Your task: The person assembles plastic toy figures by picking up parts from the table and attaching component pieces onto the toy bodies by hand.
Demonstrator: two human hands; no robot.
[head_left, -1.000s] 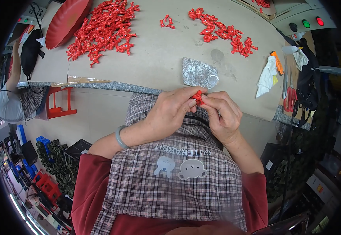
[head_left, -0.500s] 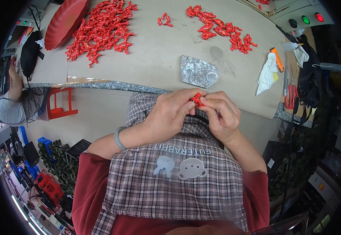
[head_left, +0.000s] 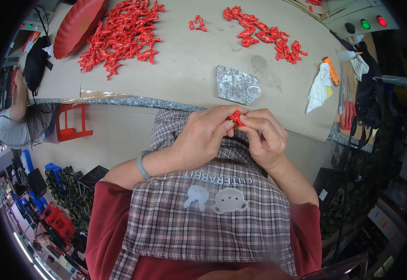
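Between the fingertips of both my hands sits a small red figurine [head_left: 235, 118], held over my lap just off the table's near edge. My left hand [head_left: 206, 132], with a pale bangle on its wrist, pinches it from the left. From the right, my right hand [head_left: 265, 135] grips it with thumb and forefinger. Fingers cover much of the figurine. Beyond my hands a speckled grey stone slab [head_left: 233, 84] lies on the table, with a small clear round dish [head_left: 253, 91] at its right end.
A large heap of red figurines [head_left: 119, 35] lies far left beside a red scalloped tray [head_left: 78, 28]. A smaller group [head_left: 263, 32] spreads far right, and several small red pieces [head_left: 198, 23] lie between. At right are a white cloth [head_left: 319, 88], an orange tube [head_left: 331, 71] and red-handled scissors [head_left: 347, 112].
My hands stay almost where they were, with the figurine still between them. At the far left, the other person's arm has shifted slightly.
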